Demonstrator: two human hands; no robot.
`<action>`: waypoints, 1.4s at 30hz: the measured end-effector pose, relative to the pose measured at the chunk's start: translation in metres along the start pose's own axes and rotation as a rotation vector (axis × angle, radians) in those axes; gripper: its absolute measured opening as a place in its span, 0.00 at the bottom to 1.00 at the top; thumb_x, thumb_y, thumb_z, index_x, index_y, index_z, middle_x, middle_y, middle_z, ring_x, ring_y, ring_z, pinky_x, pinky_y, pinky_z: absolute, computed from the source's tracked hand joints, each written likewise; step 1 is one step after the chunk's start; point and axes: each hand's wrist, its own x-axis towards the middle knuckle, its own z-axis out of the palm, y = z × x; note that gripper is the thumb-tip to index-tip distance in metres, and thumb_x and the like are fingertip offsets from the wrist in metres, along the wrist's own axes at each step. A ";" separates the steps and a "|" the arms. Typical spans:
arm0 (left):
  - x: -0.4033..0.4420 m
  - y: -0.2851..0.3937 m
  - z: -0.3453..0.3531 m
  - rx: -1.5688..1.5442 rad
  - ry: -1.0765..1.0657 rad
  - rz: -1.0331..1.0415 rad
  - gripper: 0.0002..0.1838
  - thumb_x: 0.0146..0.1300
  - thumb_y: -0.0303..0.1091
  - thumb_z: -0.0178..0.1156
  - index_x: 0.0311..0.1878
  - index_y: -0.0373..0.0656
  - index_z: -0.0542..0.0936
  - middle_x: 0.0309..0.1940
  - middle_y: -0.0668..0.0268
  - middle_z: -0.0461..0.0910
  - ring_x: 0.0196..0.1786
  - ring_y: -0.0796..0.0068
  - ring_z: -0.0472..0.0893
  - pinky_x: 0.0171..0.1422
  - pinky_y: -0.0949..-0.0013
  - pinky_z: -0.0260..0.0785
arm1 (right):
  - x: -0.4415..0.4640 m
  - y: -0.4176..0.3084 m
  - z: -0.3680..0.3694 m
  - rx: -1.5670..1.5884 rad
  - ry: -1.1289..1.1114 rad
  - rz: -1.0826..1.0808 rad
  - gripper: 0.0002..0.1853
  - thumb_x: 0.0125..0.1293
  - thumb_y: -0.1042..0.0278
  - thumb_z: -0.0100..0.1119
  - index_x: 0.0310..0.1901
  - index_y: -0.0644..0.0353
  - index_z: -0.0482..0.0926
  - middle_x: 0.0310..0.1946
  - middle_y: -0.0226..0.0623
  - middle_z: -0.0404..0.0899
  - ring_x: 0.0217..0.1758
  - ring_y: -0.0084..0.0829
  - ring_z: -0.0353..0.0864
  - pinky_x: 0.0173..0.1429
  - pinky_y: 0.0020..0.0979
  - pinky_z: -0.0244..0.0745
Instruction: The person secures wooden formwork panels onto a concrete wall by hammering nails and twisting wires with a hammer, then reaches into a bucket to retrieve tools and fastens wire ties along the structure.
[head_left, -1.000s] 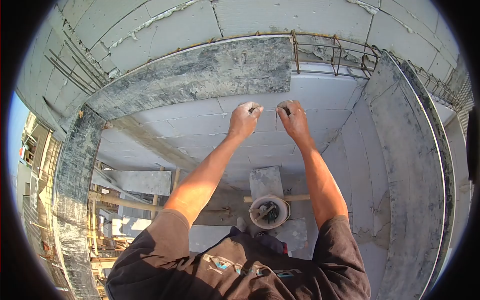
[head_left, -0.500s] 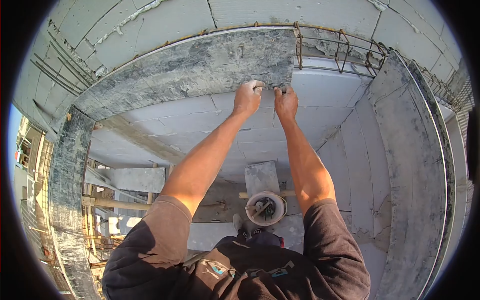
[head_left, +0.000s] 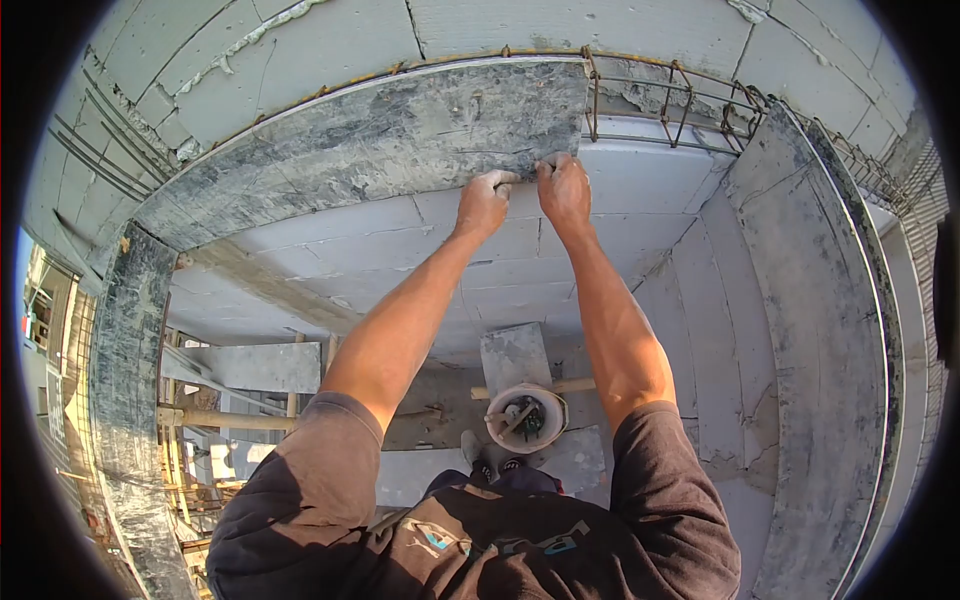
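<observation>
A long grey-black formwork board (head_left: 370,135), scuffed and smeared with cement, stands along the block wall. Close to its lower right corner, my left hand (head_left: 486,203) is closed at the bottom edge, the thumb lying against the board's face. Beside it, my right hand (head_left: 565,190) grips the same edge nearer the corner, its fingers bent and pressed together. Both arms are stretched forward. Whether a small piece is also pinched in the fingers cannot be made out. A rusty rebar cage (head_left: 675,105) shows past the board's right end.
Further formwork boards stand at the left (head_left: 130,340) and right (head_left: 815,330). Below me, a white bucket (head_left: 497,425) with tools sits near a wooden bar (head_left: 572,385) and a grey panel (head_left: 515,355). Bare rebar ends (head_left: 110,130) jut out at upper left. A round pole (head_left: 230,419) crosses lower left.
My right hand has risen slightly against the board near its corner, and its fingers are turned more to the left. My left hand stays at the lower edge. The whole view has shifted slightly.
</observation>
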 end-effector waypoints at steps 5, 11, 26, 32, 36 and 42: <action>-0.002 -0.003 0.001 0.065 0.031 0.122 0.10 0.57 0.25 0.58 0.42 0.37 0.85 0.41 0.51 0.85 0.47 0.47 0.82 0.54 0.54 0.74 | -0.007 0.004 0.004 0.036 -0.004 -0.054 0.10 0.66 0.62 0.61 0.38 0.60 0.82 0.42 0.50 0.81 0.46 0.56 0.81 0.51 0.50 0.75; -0.002 0.002 0.003 -0.003 0.075 -0.010 0.06 0.58 0.25 0.57 0.36 0.38 0.83 0.37 0.50 0.83 0.43 0.46 0.81 0.49 0.53 0.73 | -0.025 0.019 -0.010 -0.082 -0.155 -0.085 0.08 0.67 0.64 0.61 0.41 0.58 0.82 0.44 0.49 0.80 0.49 0.55 0.81 0.53 0.51 0.76; -0.100 0.061 -0.092 0.170 -0.735 -0.269 0.16 0.64 0.40 0.64 0.50 0.41 0.85 0.47 0.50 0.84 0.48 0.57 0.84 0.58 0.57 0.75 | -0.143 0.198 -0.093 -0.002 0.190 0.080 0.12 0.70 0.61 0.61 0.41 0.62 0.84 0.28 0.34 0.80 0.30 0.30 0.76 0.39 0.34 0.72; -0.317 0.040 -0.144 0.232 -1.257 -0.834 0.14 0.69 0.39 0.56 0.51 0.42 0.83 0.47 0.50 0.83 0.51 0.51 0.82 0.58 0.58 0.73 | -0.415 0.318 -0.084 -0.062 -0.413 0.747 0.11 0.65 0.63 0.62 0.39 0.64 0.82 0.31 0.44 0.83 0.37 0.42 0.82 0.46 0.41 0.74; -0.484 0.047 -0.181 0.443 -1.447 -1.119 0.14 0.70 0.40 0.55 0.48 0.42 0.83 0.44 0.54 0.84 0.49 0.55 0.82 0.55 0.59 0.74 | -0.568 0.354 -0.041 -0.014 -1.090 0.861 0.15 0.57 0.61 0.63 0.40 0.64 0.84 0.36 0.53 0.84 0.41 0.52 0.84 0.47 0.44 0.77; -0.653 0.096 -0.193 0.491 -1.522 -1.252 0.14 0.73 0.39 0.53 0.48 0.41 0.83 0.44 0.56 0.84 0.50 0.60 0.82 0.56 0.57 0.74 | -0.632 0.393 0.105 -0.009 -0.690 0.899 0.15 0.59 0.60 0.59 0.37 0.65 0.84 0.34 0.57 0.83 0.42 0.56 0.83 0.48 0.48 0.77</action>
